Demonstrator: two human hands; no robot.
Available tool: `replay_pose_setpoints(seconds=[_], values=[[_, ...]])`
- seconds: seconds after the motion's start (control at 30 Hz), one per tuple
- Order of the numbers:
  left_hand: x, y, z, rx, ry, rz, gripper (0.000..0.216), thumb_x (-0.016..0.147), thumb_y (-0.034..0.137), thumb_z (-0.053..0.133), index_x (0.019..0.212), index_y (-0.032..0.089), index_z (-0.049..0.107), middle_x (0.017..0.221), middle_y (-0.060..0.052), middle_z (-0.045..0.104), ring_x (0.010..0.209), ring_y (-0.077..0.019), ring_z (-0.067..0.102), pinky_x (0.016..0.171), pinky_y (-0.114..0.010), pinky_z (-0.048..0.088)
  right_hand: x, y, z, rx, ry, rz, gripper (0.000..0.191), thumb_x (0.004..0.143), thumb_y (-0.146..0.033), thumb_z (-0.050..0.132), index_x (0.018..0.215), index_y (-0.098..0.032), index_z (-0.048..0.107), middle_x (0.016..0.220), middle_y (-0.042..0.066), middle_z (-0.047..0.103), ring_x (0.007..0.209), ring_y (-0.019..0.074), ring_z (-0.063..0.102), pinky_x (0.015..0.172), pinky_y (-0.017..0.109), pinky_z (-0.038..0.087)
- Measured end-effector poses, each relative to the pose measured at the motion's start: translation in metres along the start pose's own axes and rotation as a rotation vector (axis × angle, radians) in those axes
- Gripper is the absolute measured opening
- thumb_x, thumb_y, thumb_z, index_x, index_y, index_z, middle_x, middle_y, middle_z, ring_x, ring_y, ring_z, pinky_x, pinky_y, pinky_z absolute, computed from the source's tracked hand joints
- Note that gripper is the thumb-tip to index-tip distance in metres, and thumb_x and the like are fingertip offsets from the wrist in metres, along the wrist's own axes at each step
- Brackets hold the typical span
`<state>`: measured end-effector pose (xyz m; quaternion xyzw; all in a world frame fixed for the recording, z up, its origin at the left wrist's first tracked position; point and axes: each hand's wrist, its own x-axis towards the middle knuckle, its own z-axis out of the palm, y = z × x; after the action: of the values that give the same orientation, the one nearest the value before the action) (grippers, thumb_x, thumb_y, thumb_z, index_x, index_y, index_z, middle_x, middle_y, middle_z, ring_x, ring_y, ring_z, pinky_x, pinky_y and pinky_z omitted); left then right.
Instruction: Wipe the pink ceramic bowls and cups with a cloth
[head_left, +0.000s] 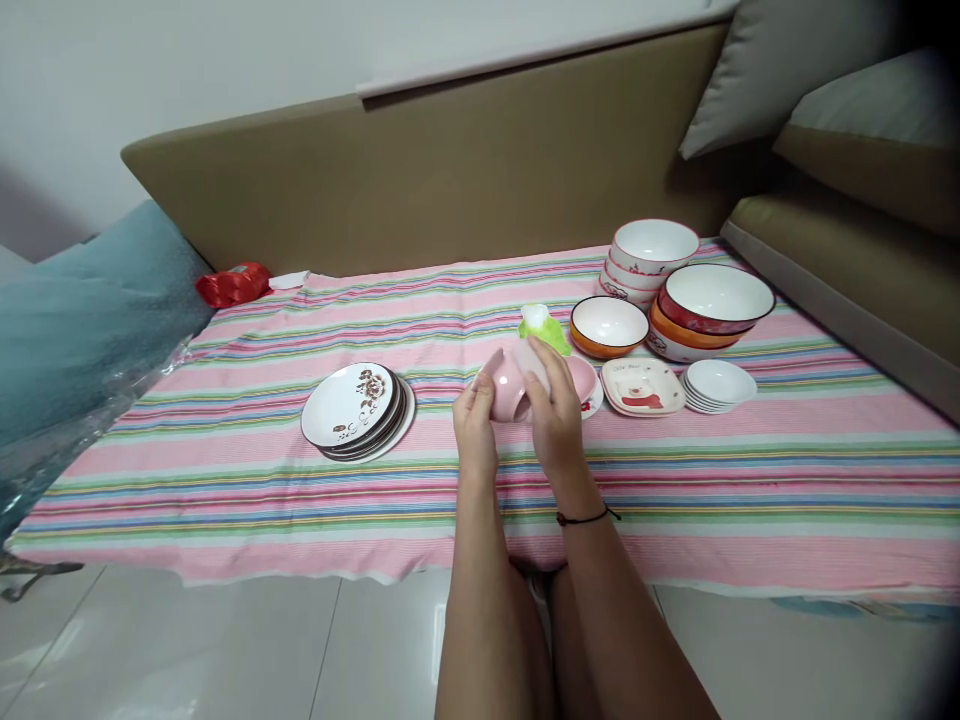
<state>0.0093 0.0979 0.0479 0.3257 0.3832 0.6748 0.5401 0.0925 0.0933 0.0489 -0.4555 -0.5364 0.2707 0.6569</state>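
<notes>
Above the striped cloth, a small glossy pink bowl (508, 392) is tilted on its side between my two hands. My left hand (475, 415) grips its left edge, thumb toward me. On the opposite side my right hand (555, 405) is closed around it, fingers curled over the top. A pale, whitish-pink piece (531, 362) lies under the right fingers; whether it is a cloth or part of the bowl I cannot tell. Just behind the hands are a green leaf-shaped dish (551, 335) and another pink bowl (583, 378), both partly hidden.
Flower-patterned plates (349, 405) are stacked at left. To the right stand an orange bowl (609, 325), stacked large bowls (716, 300), more white bowls (654, 245), square bear plates (643, 387) and small white dishes (720, 385). A red shiny bundle (234, 285) lies far left.
</notes>
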Motion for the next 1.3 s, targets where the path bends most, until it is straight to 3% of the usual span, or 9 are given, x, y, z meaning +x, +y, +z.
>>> replay_pose_setpoints(seconds=[0.1,0.3,0.37,0.6,0.7,0.83,0.9,1.07,1.3], values=[[0.0,-0.001,0.0,0.003,0.029,0.008,0.042,0.076,0.052,0.07,0.096,0.015,0.076,0.096,-0.008,0.075,0.089,-0.0195,0.068,0.079,-0.027,0.052,0.001,-0.004,-0.001,-0.05,-0.065,-0.103,0.037,0.091,-0.031,0.048,0.125,-0.026,0.062,0.136,0.005,0.057,0.132,0.022,0.046,0.117,0.046,0.03],[0.0,0.001,-0.004,-0.045,0.021,0.124,0.044,0.076,0.053,0.069,0.102,0.018,0.076,0.107,-0.008,0.074,0.103,-0.0223,0.067,0.089,-0.027,0.051,0.004,0.007,0.002,0.192,0.127,0.348,0.044,0.092,-0.044,0.046,0.127,-0.02,0.058,0.136,0.008,0.057,0.129,0.0227,0.049,0.113,0.043,0.035],[0.001,0.002,-0.006,-0.037,0.012,0.144,0.042,0.077,0.053,0.069,0.101,0.019,0.076,0.108,-0.008,0.074,0.104,-0.022,0.066,0.089,-0.027,0.051,0.004,0.009,0.002,0.235,0.123,0.385,0.045,0.092,-0.045,0.045,0.127,-0.02,0.058,0.138,0.008,0.056,0.129,0.0226,0.049,0.113,0.042,0.035],[0.001,-0.001,-0.011,0.088,-0.057,0.038,0.044,0.08,0.052,0.065,0.106,0.018,0.075,0.101,-0.006,0.074,0.092,-0.0205,0.067,0.077,-0.026,0.052,0.006,0.001,-0.006,0.015,0.0,-0.054,0.034,0.09,-0.033,0.049,0.119,-0.021,0.063,0.128,0.007,0.061,0.125,0.0221,0.051,0.113,0.043,0.035],[0.0,-0.001,-0.01,0.105,-0.052,0.03,0.046,0.081,0.054,0.063,0.106,0.018,0.075,0.101,-0.007,0.074,0.092,-0.0213,0.067,0.075,-0.027,0.051,0.006,0.003,-0.006,0.032,0.053,0.085,0.034,0.091,-0.032,0.046,0.12,-0.02,0.062,0.128,0.008,0.062,0.123,0.0227,0.053,0.11,0.043,0.039],[-0.001,0.001,-0.007,0.074,-0.057,0.059,0.044,0.083,0.053,0.062,0.108,0.02,0.074,0.113,-0.007,0.072,0.107,-0.0232,0.064,0.086,-0.028,0.05,0.004,0.009,-0.001,0.09,0.144,0.294,0.038,0.093,-0.035,0.041,0.123,-0.018,0.059,0.131,0.01,0.06,0.124,0.0235,0.054,0.107,0.043,0.043],[-0.001,0.002,-0.006,0.078,-0.055,0.062,0.043,0.083,0.052,0.061,0.109,0.02,0.074,0.114,-0.006,0.072,0.108,-0.0227,0.063,0.088,-0.027,0.049,0.003,0.011,0.001,0.043,0.115,0.216,0.039,0.095,-0.036,0.039,0.125,-0.019,0.057,0.133,0.011,0.059,0.126,0.0226,0.052,0.109,0.044,0.041],[-0.002,0.001,-0.007,0.153,-0.002,0.032,0.042,0.081,0.052,0.064,0.092,0.014,0.076,0.084,-0.005,0.073,0.079,-0.0176,0.064,0.071,-0.026,0.048,0.003,0.008,0.001,-0.173,-0.025,-0.143,0.035,0.096,-0.032,0.04,0.121,-0.021,0.061,0.13,0.01,0.059,0.127,0.0219,0.05,0.112,0.046,0.037],[0.001,-0.004,-0.007,-0.015,0.052,-0.047,0.046,0.081,0.055,0.062,0.1,0.014,0.073,0.099,-0.008,0.073,0.097,-0.0204,0.065,0.085,-0.03,0.049,-0.003,0.003,0.007,-0.314,-0.086,-0.316,0.03,0.092,-0.022,0.045,0.114,-0.024,0.065,0.127,0.007,0.063,0.124,0.0233,0.052,0.111,0.051,0.037]])
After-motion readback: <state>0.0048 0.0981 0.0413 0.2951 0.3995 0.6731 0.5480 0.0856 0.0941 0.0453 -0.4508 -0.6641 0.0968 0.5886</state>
